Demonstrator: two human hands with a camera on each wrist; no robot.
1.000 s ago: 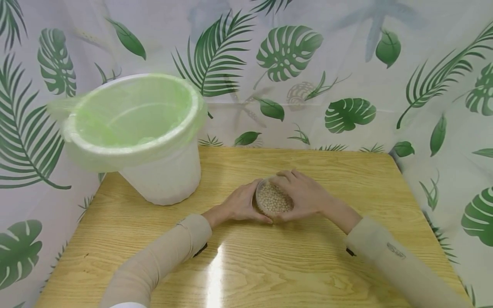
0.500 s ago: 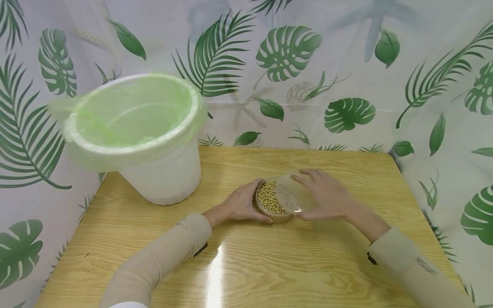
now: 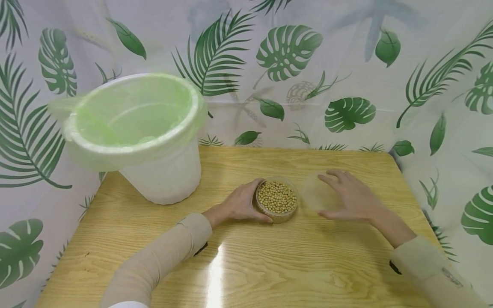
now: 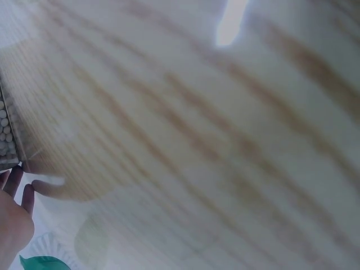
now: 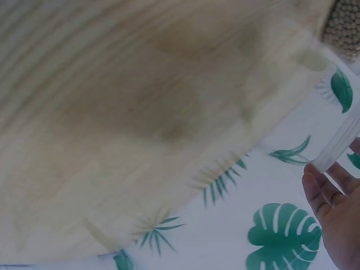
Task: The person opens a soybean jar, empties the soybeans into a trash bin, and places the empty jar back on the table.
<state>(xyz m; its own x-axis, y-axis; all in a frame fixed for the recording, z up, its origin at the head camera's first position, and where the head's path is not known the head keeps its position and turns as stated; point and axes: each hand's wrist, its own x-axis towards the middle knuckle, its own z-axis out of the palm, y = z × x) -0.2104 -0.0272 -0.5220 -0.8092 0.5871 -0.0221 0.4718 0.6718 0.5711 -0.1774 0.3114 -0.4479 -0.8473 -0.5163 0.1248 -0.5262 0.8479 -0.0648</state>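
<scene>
A round clear container (image 3: 283, 218) stands on the wooden table, filled with yellowish soybeans (image 3: 276, 196). My left hand (image 3: 240, 203) grips it from the left, thumb on the near side and fingers round the far side. To the right of it, my right hand (image 3: 352, 197) holds a round see-through lid (image 3: 313, 191) by its edge, apart from the container. In the right wrist view the lid (image 5: 340, 140) shows as a pale strip at the fingertips. Part of the container's wall and beans (image 4: 5, 132) appear at the left wrist view's left edge.
A large white bucket (image 3: 165, 184) with a thin green bag liner (image 3: 135, 117) over its rim stands at the back left of the table (image 3: 269, 265). Leaf-printed sheeting (image 3: 239, 51) hangs round the back and sides.
My right hand has lifted the lid off the container and carried it to the right, uncovering the soybeans. The left hand has kept its grip in place.
</scene>
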